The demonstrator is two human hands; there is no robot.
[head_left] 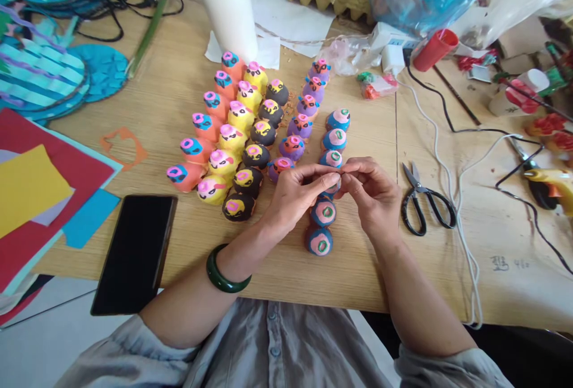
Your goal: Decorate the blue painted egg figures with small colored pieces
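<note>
A blue ball is partly hidden. Left hand and right hand pinch closed, perhaps around something tiny.

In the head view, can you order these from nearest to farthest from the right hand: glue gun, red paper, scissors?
From the right hand:
1. Scissors, just to its right
2. Glue gun, toward the picture's right edge
3. Red paper, far left

The left hand and right hand are holding their fingertips close together (thumbs pointing toward each other). Both forearms are slanting inward.
</note>
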